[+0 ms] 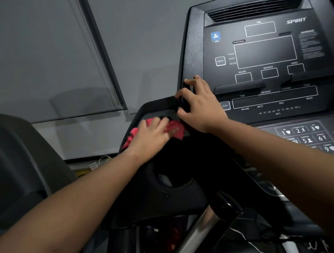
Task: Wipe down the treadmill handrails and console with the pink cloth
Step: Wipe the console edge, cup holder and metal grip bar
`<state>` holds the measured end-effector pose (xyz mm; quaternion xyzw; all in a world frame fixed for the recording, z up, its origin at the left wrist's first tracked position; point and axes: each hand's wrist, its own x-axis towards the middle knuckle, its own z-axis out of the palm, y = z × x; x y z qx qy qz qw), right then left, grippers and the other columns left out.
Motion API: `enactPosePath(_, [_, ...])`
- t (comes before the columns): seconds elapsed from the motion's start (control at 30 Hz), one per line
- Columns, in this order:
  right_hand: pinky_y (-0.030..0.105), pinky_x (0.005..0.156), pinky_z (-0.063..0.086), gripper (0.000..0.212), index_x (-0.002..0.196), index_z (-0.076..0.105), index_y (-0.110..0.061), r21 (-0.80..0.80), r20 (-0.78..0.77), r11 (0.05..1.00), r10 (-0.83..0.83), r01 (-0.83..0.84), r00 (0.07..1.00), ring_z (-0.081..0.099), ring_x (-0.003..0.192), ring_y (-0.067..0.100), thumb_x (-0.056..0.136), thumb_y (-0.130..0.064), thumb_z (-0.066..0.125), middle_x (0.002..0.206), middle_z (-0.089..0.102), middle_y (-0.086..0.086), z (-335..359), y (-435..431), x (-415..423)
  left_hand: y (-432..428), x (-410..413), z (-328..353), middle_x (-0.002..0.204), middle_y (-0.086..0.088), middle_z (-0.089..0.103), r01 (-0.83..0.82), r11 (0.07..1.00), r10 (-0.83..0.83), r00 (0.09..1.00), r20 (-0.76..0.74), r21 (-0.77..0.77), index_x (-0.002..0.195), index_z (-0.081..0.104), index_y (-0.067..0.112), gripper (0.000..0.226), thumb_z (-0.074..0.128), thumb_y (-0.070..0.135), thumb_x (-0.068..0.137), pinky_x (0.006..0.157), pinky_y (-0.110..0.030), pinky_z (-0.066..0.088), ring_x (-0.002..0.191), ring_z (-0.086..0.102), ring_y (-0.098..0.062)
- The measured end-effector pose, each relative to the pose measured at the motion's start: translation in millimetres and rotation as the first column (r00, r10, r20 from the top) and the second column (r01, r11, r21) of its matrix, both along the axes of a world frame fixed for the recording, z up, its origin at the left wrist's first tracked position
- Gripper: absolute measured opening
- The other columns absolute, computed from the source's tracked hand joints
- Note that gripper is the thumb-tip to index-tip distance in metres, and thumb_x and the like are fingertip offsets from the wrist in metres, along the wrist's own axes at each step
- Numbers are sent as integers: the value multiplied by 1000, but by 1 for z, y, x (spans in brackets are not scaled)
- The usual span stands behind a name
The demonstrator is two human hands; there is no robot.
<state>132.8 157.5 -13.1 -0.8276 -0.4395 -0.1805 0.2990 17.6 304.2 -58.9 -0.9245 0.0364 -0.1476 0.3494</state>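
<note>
The black treadmill console (265, 54) fills the upper right, its screens dark. My left hand (150, 136) presses the pink cloth (175, 128) flat onto the black tray to the left of the console, fingers spread over the cloth. My right hand (199, 106) grips the console's left edge, fingers curled round the black rim. A silver handrail bar (196, 236) slopes down below the tray, partly hidden by my arms.
A cup holder recess (167, 179) sits in the tray under my left forearm. The number keypad (307, 138) lies at the right. Another dark machine (11, 163) stands to the left. Grey window blinds (41, 57) hang behind.
</note>
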Motion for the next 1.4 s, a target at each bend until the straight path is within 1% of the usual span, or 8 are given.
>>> enactPosePath(0.13, [35, 114, 18, 34, 114, 61, -16, -3, 3, 1000, -5, 5, 1000, 17, 142, 32, 82, -26, 61, 140, 39, 13, 2, 1, 0, 23, -1, 19, 98, -15, 60, -181, 948, 229, 958, 170, -261, 115, 65, 20, 40, 51, 17, 78, 55, -36, 48, 82, 55, -32])
enactPosePath(0.23, [34, 114, 17, 33, 115, 60, -17, -14, -7, 1000, -4, 4, 1000, 14, 143, 30, 83, -27, 60, 142, 36, 11, 2, 1, -1, 40, -19, 6, 110, -23, 51, -289, 797, 410, 903, 124, -531, 136, 49, 10, 48, 56, 10, 88, 69, -48, 48, 99, 47, -40])
enactPosePath(0.4, [36, 115, 18, 33, 114, 59, -18, -25, 8, 1000, -11, 11, 1000, 14, 143, 29, 83, -30, 58, 142, 36, 10, 1, 1, -1, 44, -56, -16, 111, -23, 48, -285, 614, 486, 871, 69, -736, 134, 51, 10, 40, 46, 12, 94, 86, -49, 42, 105, 42, -39])
enactPosePath(0.63, [38, 114, 19, 33, 113, 59, -16, -28, 32, 999, -23, 24, 999, 17, 141, 32, 82, -29, 58, 140, 39, 13, 0, 3, -2, 29, -31, -7, 129, -23, 42, -150, 713, 298, 949, 102, -685, 143, 41, 14, 52, 53, 13, 93, 93, -49, 44, 114, 39, -39])
enactPosePath(0.8, [38, 114, 19, 34, 112, 61, -14, -17, 38, 1000, -25, 26, 999, 21, 140, 34, 81, -28, 59, 138, 41, 15, 1, 3, -2, 11, 14, -11, 111, -22, 56, -47, 821, 254, 923, 289, -569, 130, 57, 14, 57, 67, 5, 75, 70, -48, 53, 84, 53, -40])
enactPosePath(0.93, [38, 114, 20, 35, 111, 61, -15, -6, 24, 1000, -18, 18, 1000, 21, 140, 34, 80, -31, 60, 137, 42, 15, 1, 2, -1, -5, 25, -27, 117, -15, 45, -38, 903, 196, 923, 330, -428, 128, 59, 17, 49, 41, 29, 84, 73, -41, 52, 87, 40, -31])
enactPosePath(1.07, [37, 114, 19, 35, 112, 61, -16, 7, 5, 1000, -6, 6, 1000, 19, 141, 32, 80, -29, 61, 139, 41, 13, 1, 2, 0, 9, 24, -22, 110, -14, 61, -10, 928, 148, 927, 344, -373, 121, 65, 17, 50, 38, 40, 86, 72, -39, 52, 86, 47, -30])
enactPosePath(1.4, [35, 113, 20, 34, 115, 61, -17, -10, -1, 1000, -10, 10, 1000, 17, 142, 29, 83, -29, 60, 141, 38, 11, 1, 1, -1, 27, 13, -12, 107, -23, 56, -6, 759, 341, 855, 389, -652, 123, 59, 11, 43, 42, 33, 90, 77, -47, 49, 88, 52, -43])
